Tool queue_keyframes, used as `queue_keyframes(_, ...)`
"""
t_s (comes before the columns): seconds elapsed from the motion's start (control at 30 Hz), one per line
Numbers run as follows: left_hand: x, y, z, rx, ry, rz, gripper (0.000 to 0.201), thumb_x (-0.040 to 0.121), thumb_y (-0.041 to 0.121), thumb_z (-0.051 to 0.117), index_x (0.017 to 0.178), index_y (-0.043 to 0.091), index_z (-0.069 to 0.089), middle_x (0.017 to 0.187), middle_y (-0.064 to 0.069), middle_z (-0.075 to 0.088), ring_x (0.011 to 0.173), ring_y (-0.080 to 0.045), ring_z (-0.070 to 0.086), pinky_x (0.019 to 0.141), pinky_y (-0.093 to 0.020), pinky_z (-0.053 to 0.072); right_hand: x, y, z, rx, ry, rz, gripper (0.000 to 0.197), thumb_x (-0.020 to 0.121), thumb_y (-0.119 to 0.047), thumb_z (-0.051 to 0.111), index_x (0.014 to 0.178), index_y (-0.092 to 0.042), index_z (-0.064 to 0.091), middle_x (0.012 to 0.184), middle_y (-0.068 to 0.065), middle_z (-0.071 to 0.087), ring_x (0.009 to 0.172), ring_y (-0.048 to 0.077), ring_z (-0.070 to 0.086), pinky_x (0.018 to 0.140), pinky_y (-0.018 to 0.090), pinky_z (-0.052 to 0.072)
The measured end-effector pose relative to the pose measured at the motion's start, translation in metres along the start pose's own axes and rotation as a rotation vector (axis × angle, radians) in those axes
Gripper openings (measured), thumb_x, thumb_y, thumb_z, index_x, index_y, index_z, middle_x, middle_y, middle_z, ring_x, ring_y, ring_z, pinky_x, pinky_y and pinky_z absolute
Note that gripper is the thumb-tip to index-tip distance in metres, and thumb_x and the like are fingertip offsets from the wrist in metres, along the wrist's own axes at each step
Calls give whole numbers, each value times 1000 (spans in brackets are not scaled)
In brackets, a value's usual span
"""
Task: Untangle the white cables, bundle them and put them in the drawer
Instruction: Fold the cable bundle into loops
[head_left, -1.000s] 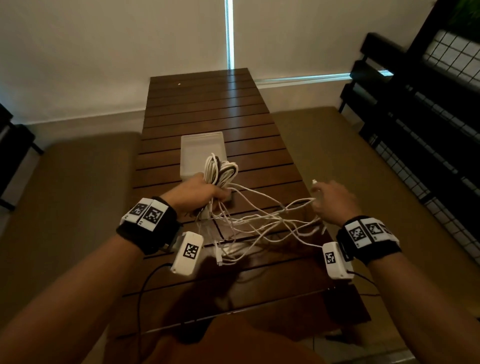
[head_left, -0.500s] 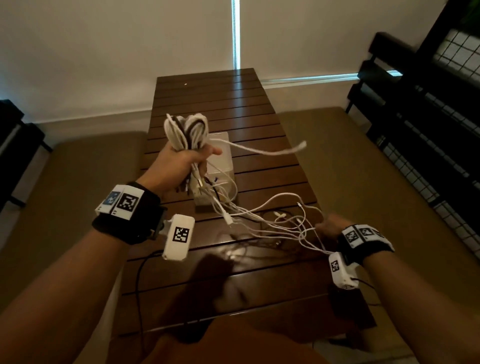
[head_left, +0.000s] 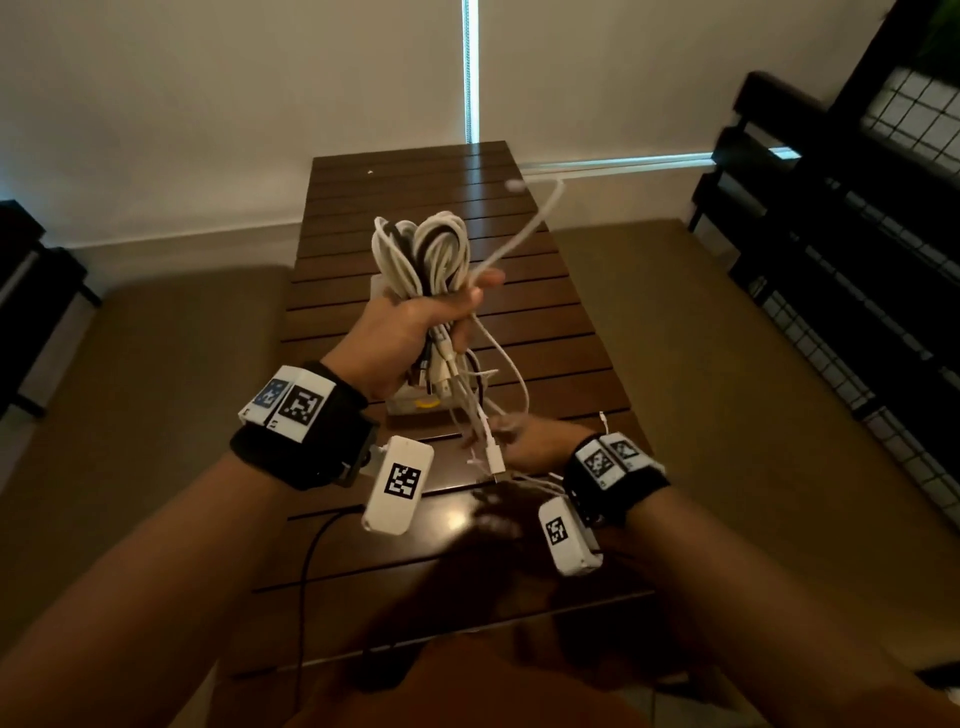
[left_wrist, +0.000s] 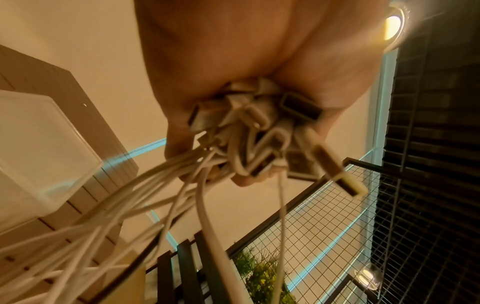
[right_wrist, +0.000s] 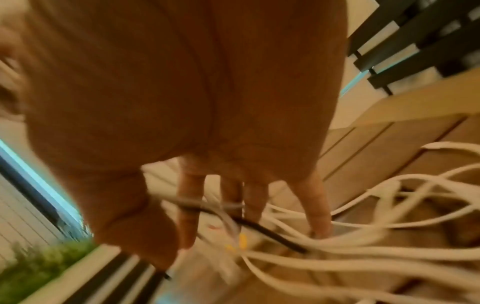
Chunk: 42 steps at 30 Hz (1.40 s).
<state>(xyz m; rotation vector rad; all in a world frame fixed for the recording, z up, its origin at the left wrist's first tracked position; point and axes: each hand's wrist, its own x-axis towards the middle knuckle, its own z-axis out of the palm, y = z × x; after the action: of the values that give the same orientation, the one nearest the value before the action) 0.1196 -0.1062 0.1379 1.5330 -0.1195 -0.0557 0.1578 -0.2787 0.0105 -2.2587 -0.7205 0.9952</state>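
Observation:
My left hand (head_left: 410, 332) is raised above the wooden table (head_left: 415, 176) and grips a looped bundle of white cables (head_left: 421, 249). One loose end (head_left: 540, 218) arcs up to the right. In the left wrist view, several plugs (left_wrist: 259, 123) stick out under the left hand (left_wrist: 233, 61), and strands hang down from it. My right hand (head_left: 530, 444) is low, just under those hanging strands. The blurred right wrist view shows its fingers (right_wrist: 315, 205) fairly straight and spread among the loose cables (right_wrist: 363, 257). A translucent white box (left_wrist: 39, 154) sits on the table, mostly hidden behind my left hand.
Tan cushioned benches run along the table on the left (head_left: 156, 364) and right (head_left: 701, 338). A black slatted and wire-grid rack (head_left: 857, 234) stands at the right. A thin black lead (head_left: 311, 545) trails over the table's near end.
My left hand has lifted the bundle higher and towards the middle. The right hand has moved left from the table's right edge to below the hanging strands. The loose end has swung upward.

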Motion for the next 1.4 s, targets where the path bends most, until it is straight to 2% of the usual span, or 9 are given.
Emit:
queue_keyframes(0.17,-10,2,-27,-72,73,-37,34,83,12,59,116,7,67,50,-3,46,50,-17,45,59,-30,41,-8,48,-9,-94,101,276,55,62,-63,53,105,-33,68,119,3,66,109,25,60,97,37,48)
queue_keyframes(0.37,-11,3,-52,-132,291,-55,23,93,5,46,93,7,69,43,1,45,42,-11,44,63,-27,40,-36,122,-44,-11,333,488,43,83,-1,56,122,-18,62,120,8,62,96,28,62,73,33,56)
queue_keyframes(0.6,4,-13,-49,-142,287,-62,25,92,20,51,80,16,73,47,1,46,49,-16,43,54,-27,37,-67,133,-73,270,865,543,48,88,-4,58,135,-7,50,131,17,56,117,36,55,91,34,44)
queue_keyframes(0.73,9,-19,-38,-186,344,-75,32,89,29,59,60,16,61,48,-1,48,46,-16,45,53,-30,38,-71,131,-81,156,756,573,62,87,-5,51,147,-14,37,147,16,42,126,35,50,103,43,45)
queue_keyframes(0.9,4,-22,-24,-74,363,-113,39,93,35,59,59,15,56,62,-6,61,58,-19,54,61,-32,47,-71,98,-89,-109,603,555,24,89,-15,50,94,-7,71,106,19,69,94,35,63,81,38,50)
queue_keyframes(1.0,4,-24,-20,0,340,-150,35,88,46,62,74,17,76,98,-17,65,55,-11,52,67,-37,45,-66,68,-88,-77,801,359,29,84,-16,57,109,-20,68,117,10,67,104,28,62,92,40,51)
queue_keyframes(1.2,10,-20,5,-219,191,-87,37,88,42,59,65,14,67,83,-13,69,85,-24,67,82,-41,53,-49,-36,-55,190,334,-234,106,68,-21,86,150,-36,20,151,-11,30,134,3,32,101,20,33)
queue_keyframes(1.27,10,-16,15,-367,143,-62,37,89,38,57,62,13,58,68,-11,63,88,-29,69,82,-44,55,-33,-52,-44,202,249,-287,97,67,-19,87,146,-26,32,139,-8,47,123,6,48,98,22,44)
queue_keyframes(1.4,7,-8,11,-484,187,-59,45,96,37,50,57,17,55,58,-5,56,77,-26,68,90,-46,52,-19,-57,-27,295,341,-320,24,84,-27,72,98,-8,66,91,13,71,81,25,70,79,50,57)
